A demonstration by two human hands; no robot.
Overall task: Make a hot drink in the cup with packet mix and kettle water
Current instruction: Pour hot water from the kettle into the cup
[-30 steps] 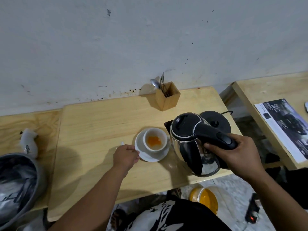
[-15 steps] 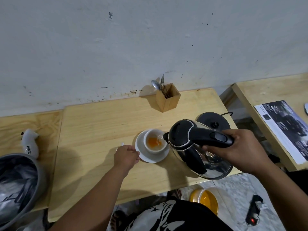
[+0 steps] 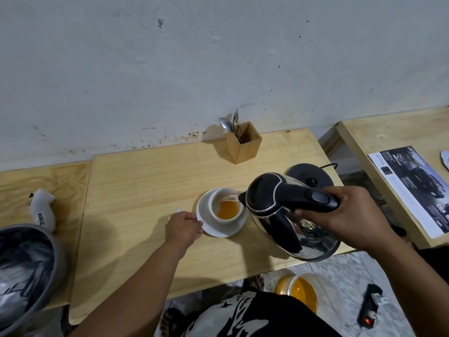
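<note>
A white cup [image 3: 220, 199] holding orange liquid sits on a white saucer [image 3: 218, 231] in the middle of the wooden table [image 3: 145, 190]. My right hand [image 3: 340, 215] grips the black handle of a steel kettle [image 3: 279, 203], which is tilted left with its spout over the cup's right rim. A thin stream of water runs from the spout into the cup. My left hand [image 3: 183, 228] pinches the saucer's left edge, with something small and white just behind its fingers. The kettle's black base [image 3: 309, 177] stands behind the kettle.
A wooden holder [image 3: 244, 145] with spoons stands by the wall. A crumpled white packet [image 3: 43, 210] and a grey bin [image 3: 24, 268] are at the left. A leaflet [image 3: 413, 188] lies on the right-hand table. On the floor are an orange-filled tub [image 3: 298, 291] and a power strip [image 3: 369, 310].
My right hand has brought the kettle left and tipped it further, and water now streams into the cup. The orange liquid has spread. My left hand has stayed at the saucer.
</note>
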